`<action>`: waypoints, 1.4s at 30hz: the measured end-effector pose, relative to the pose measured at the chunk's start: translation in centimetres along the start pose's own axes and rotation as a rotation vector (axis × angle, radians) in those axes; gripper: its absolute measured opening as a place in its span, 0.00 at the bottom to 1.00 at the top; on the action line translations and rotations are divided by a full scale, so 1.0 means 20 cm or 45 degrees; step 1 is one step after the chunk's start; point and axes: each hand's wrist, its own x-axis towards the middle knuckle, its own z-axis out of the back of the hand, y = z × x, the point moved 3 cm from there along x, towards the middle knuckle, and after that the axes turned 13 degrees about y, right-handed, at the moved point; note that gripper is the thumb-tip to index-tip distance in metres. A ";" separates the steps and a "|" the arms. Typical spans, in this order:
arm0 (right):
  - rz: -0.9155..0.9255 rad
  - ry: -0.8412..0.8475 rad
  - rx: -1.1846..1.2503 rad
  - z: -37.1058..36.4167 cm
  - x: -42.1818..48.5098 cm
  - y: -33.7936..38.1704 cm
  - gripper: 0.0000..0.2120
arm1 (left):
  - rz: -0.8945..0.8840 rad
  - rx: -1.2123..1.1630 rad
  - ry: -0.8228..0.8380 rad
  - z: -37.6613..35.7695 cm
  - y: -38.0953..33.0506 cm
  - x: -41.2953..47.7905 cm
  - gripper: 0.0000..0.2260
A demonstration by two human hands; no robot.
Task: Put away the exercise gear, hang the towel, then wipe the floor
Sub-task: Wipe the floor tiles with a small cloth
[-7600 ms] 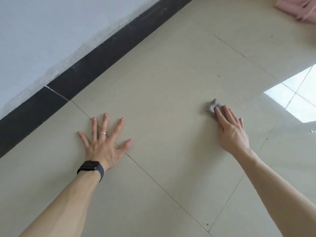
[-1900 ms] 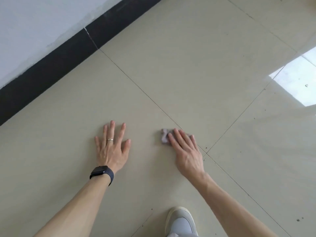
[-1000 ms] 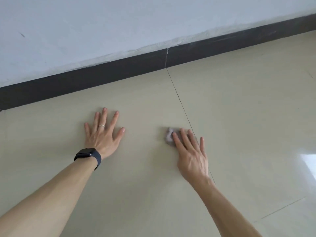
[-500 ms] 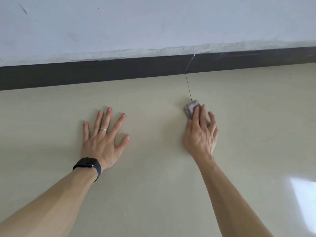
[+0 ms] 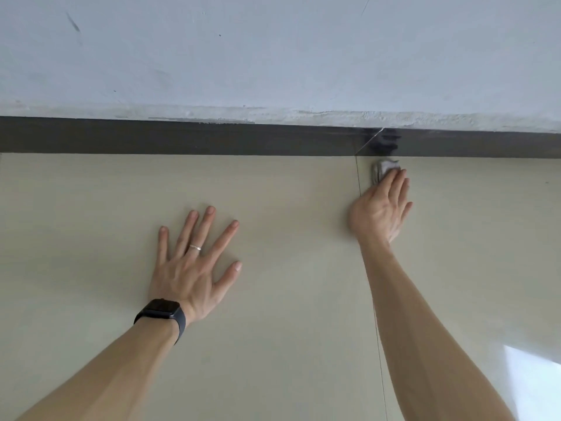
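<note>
The floor [image 5: 282, 344] is laid in large, glossy beige tiles. It meets a dark skirting board [image 5: 182, 136] that runs across the whole view. Above the skirting board stands a pale painted wall [image 5: 273, 56] with a rough plaster edge along its base and a few small scuff marks. A thin grout line [image 5: 358, 177] runs from the skirting board toward me. A bright patch of reflected light [image 5: 534, 378] lies on the tile at lower right.

My left hand [image 5: 194, 268] lies palm down on the floor, fingers straight and spread wide, holding nothing. A thin ring [image 5: 195, 247] sits on one finger, and a black watch [image 5: 162, 311] is strapped at the wrist.

My right hand [image 5: 379, 208] reaches farther forward, just right of the grout line. Its fingers [image 5: 394, 186] are straight and close together, and they press down on a small grey cloth [image 5: 383, 168]. The cloth is bunched on the floor under the fingertips and lies just beside the foot of the skirting board; whether it touches the board I cannot tell. A darker smear [image 5: 387, 142] marks the skirting board directly above the cloth, next to the joint in the board.
</note>
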 end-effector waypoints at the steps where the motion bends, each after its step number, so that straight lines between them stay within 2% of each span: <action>1: -0.039 -0.002 0.011 -0.02 0.02 0.07 0.28 | -0.003 0.008 -0.001 0.00 0.00 0.00 0.30; 4: 0.094 0.013 0.011 -0.14 -0.11 0.31 0.29 | 0.001 0.019 0.002 0.00 0.00 0.01 0.31; 5: 0.233 0.044 -0.005 -0.19 -0.22 0.37 0.30 | 0.004 0.017 0.007 0.00 0.00 0.01 0.31; 8: 0.842 0.281 -0.159 -0.30 -0.49 0.44 0.31 | 0.003 0.000 0.011 0.01 0.00 0.00 0.31; 9: 0.970 0.300 -0.193 -0.29 -0.48 0.41 0.31 | -0.001 -0.006 0.007 0.01 0.00 0.00 0.31; 10: 1.003 0.265 -0.196 -0.26 -0.42 0.36 0.30 | -0.006 -0.003 0.005 0.01 -0.01 0.00 0.31; 11: 0.914 0.207 -0.185 -0.22 -0.34 0.30 0.30 | -0.008 0.004 0.006 0.01 -0.01 0.00 0.31; 14: 0.251 0.042 -0.029 -0.09 -0.10 0.10 0.30 | -0.010 0.004 0.004 0.01 -0.01 0.01 0.31; 15: 0.091 0.019 0.014 -0.08 -0.08 0.09 0.30 | -0.009 0.007 0.008 0.00 -0.01 0.01 0.31; 16: 0.026 -0.008 0.031 -0.09 -0.09 0.12 0.31 | -0.009 0.013 0.008 0.00 -0.01 0.01 0.31; 18: 0.134 -0.016 0.012 -0.16 -0.20 0.26 0.32 | -0.008 0.022 0.012 0.00 -0.01 0.01 0.31; 22: 0.881 0.305 -0.173 -0.33 -0.54 0.48 0.29 | 0.004 0.007 0.026 0.01 0.00 0.01 0.30; 24: 1.043 0.378 -0.255 -0.29 -0.54 0.42 0.30 | 0.001 -0.002 0.022 0.01 0.00 0.00 0.30; 26: 0.873 0.286 -0.242 -0.19 -0.43 0.25 0.31 | -0.006 -0.007 0.020 0.01 -0.01 0.00 0.30; 29: 0.264 0.105 -0.050 -0.06 -0.27 -0.04 0.32 | -0.008 -0.003 0.024 0.00 -0.01 0.01 0.30; 31: 0.032 0.016 0.087 -0.06 -0.31 -0.05 0.32 | -0.017 -0.002 0.016 0.00 -0.01 0.01 0.30; 33: 0.137 0.018 0.101 -0.14 -0.49 0.06 0.33 | -0.024 -0.007 0.008 -0.01 0.00 0.01 0.30; 36: 0.519 0.207 -0.015 -0.30 -0.89 0.21 0.31 | -0.036 -0.037 -0.016 -0.01 0.00 0.01 0.30; 38: 0.647 0.299 -0.096 -0.32 -1.03 0.17 0.31 | -0.045 -0.050 -0.015 -0.02 0.00 0.01 0.29; 40: 0.648 0.291 -0.161 -0.26 -0.99 0.05 0.33 | -0.039 -0.077 0.004 -0.02 0.01 0.01 0.28; 42: 0.378 0.231 -0.140 -0.17 -0.85 -0.14 0.34 | -0.038 -0.076 0.013 -0.02 0.00 0.01 0.28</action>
